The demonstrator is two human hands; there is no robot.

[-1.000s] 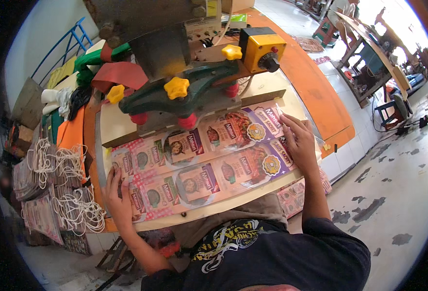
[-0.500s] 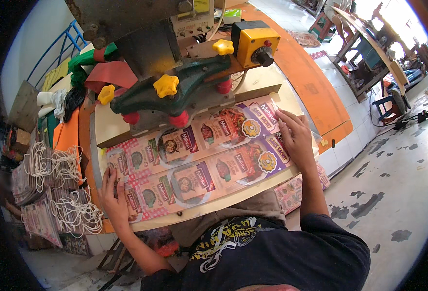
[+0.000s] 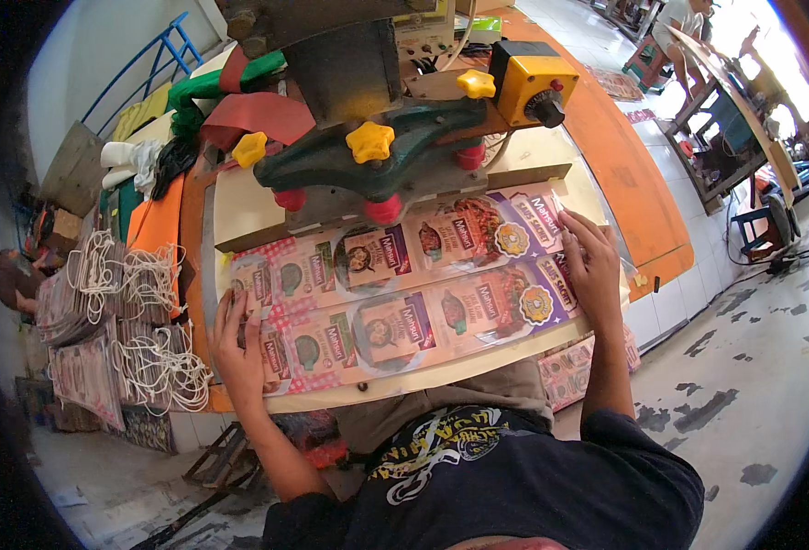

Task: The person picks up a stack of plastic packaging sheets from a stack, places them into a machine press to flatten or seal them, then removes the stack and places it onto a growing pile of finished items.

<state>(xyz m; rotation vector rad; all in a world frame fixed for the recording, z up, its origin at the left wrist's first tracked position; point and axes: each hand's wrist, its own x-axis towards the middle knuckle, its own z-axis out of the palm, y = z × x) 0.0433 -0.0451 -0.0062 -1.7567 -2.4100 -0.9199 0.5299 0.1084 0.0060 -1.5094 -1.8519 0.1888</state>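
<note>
A long printed plastic sheet (image 3: pixel 395 341), pink, purple and red-checked with pictures of food, lies flat on the cream worktop in two rows. My left hand (image 3: pixel 239 353) rests on its left end, fingers stretched and apart, the thumb over the near row. At the right end, my right hand (image 3: pixel 595 275) lies with extended fingers on the upper corner and edge. Just beyond the sheet stands a press (image 3: pixel 372 151) with a dark green frame, yellow star knobs and red feet. A metal straight bar (image 3: pixel 533 174) runs along the sheet's far edge, partly under the press.
A yellow control box (image 3: pixel 525 84) with a black dial sits at the press's right. Bundles of printed sheets (image 3: pixel 79 298) tied with white cord are stacked at left. More printed sheets (image 3: pixel 565 376) hang below the table's right side. A person (image 3: pixel 679 32) sits far right.
The whole view has shifted, so the press, sheet and table appear farther right. Both hands keep nearly the same places at the sheet's ends. More of the distant person shows.
</note>
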